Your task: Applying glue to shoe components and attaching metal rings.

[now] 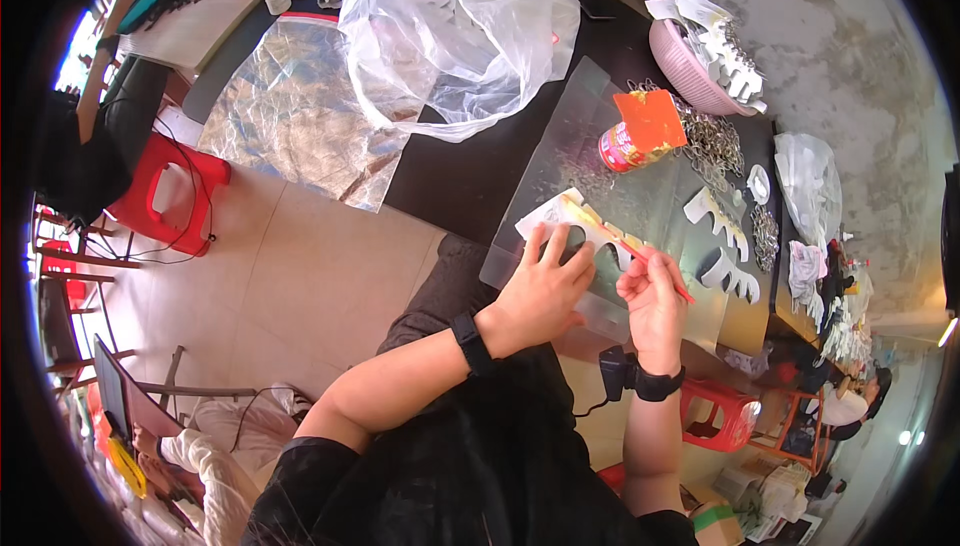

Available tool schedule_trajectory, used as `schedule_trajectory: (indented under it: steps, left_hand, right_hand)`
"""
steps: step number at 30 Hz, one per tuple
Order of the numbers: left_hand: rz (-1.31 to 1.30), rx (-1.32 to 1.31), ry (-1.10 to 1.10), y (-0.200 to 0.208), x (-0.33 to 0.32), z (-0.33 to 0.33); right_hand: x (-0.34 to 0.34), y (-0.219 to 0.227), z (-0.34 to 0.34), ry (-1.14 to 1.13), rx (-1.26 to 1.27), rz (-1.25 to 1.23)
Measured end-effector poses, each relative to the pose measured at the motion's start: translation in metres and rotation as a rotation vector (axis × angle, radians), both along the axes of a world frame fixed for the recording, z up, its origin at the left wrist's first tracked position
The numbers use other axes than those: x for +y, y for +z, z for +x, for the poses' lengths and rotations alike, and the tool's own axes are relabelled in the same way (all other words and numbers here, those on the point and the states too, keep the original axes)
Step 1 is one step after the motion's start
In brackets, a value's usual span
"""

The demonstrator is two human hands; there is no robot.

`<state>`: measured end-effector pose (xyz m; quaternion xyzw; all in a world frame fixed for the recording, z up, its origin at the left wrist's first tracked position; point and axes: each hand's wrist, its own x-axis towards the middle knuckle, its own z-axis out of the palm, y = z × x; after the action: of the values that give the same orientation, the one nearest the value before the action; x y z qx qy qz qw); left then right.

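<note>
At the tabletop's [450, 181] near edge, the left hand [540, 291] presses a white card [548, 214], the right hand [655, 306] pinches a red stick [686, 292] — yellow strip [583, 210] seems unfinished; two cut cards [722, 218] lie rightward.

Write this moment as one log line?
left hand: on white piece | right hand: holding red stick | nearby: can, pink basket
</note>
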<state>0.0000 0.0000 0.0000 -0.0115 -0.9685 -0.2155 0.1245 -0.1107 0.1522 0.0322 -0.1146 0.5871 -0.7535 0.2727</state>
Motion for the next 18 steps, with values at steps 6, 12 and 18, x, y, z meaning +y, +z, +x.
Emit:
schedule_trajectory:
  steps: [6, 12, 18]
  left_hand:
    - [0.01, 0.021, 0.002, -0.002, -0.004, 0.003]
    - [0.018, 0.042, 0.004, -0.003, -0.002, 0.002]
    - [-0.008, 0.052, -0.002, -0.002, -0.002, 0.0]
  right_hand:
    - [-0.006, -0.004, 0.002, -0.044, 0.03, 0.055]
    - [-0.006, -0.004, 0.009, 0.045, 0.46, 0.241]
    - [-0.002, 0.017, 0.005, 0.134, 0.932, 0.311]
